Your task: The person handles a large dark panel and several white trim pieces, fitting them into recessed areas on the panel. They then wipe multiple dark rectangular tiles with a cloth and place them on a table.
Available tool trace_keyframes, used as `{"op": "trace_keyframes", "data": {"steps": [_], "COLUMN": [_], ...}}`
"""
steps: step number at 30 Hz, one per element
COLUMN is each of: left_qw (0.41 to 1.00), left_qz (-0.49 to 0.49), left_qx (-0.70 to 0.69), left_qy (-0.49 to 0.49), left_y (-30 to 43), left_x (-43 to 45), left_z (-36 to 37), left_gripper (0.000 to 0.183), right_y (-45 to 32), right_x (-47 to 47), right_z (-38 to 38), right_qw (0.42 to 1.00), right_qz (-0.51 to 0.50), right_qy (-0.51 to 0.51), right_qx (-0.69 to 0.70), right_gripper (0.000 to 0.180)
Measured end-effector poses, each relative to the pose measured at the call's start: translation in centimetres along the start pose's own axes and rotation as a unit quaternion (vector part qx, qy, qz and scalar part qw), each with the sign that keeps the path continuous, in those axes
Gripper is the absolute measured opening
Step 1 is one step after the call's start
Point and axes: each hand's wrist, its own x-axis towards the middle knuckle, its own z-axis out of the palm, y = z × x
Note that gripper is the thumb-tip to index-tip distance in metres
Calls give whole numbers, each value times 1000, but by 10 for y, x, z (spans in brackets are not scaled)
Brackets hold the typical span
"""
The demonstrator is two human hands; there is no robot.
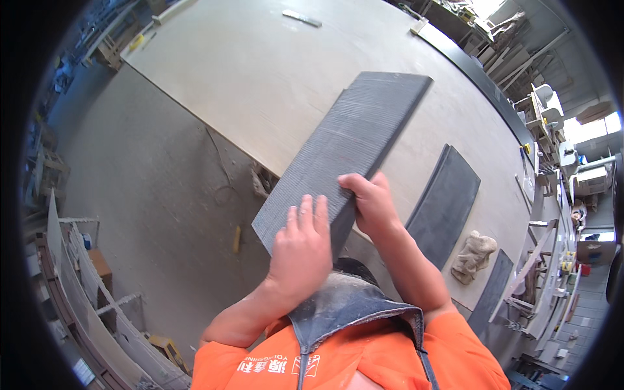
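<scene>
A long dark grey panel (pixel 341 141) with a finely ribbed face lies slanted across the near edge of a large pale table (pixel 243 102). My right hand (pixel 373 202) grips its right edge, thumb on the upper face, the other fingers mostly hidden. Flat on the panel's near end rests my left hand (pixel 304 243), fingers extended and slightly apart, not closed around anything. To the right, smooth dark panels (pixel 446 200) lie on the table, one seemingly on another. A crumpled beige cloth (pixel 473 256) is beside them, and a narrower dark strip (pixel 492 287) lies farther right.
A flat metal-coloured tool (pixel 302 18) lies at the table's far side, with a brush-like tool (pixel 418 25) near a long black strip (pixel 477 73). A cable (pixel 219 161) and a yellow piece (pixel 237 239) are on the floor. Racks with sheets (pixel 105 287) stand lower left.
</scene>
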Motion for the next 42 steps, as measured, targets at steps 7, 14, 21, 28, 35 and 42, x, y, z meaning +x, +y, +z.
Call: {"op": "trace_keyframes", "data": {"steps": [7,14,21,28,35,42], "left_qw": [995,993,980,892,803,791], "left_qz": [-21,-42,-69,-121,-301,-353], "left_qx": [-58,-105,-186,-434,-496,-494], "left_qy": [78,16,18,-49,-137,-77], "left_y": [-101,-169,-191,-251,-402,-456], "left_x": [35,64,80,112,149,182], "left_z": [-33,-52,-41,-56,-45,42], "left_gripper": [60,56,52,51,34,24], "right_y": [5,36,26,39,35,37], "right_x": [79,136,146,170,67,-103], "right_z": [114,171,180,175,-42,-312], "right_qw": [990,974,939,913,868,629], "right_qz": [-26,34,9,-130,-198,-7], "right_qy": [-69,-48,-33,-28,163,561], "right_qx": [-119,-218,-343,-385,-426,-537], "right_gripper": [16,26,37,75,59,90]}}
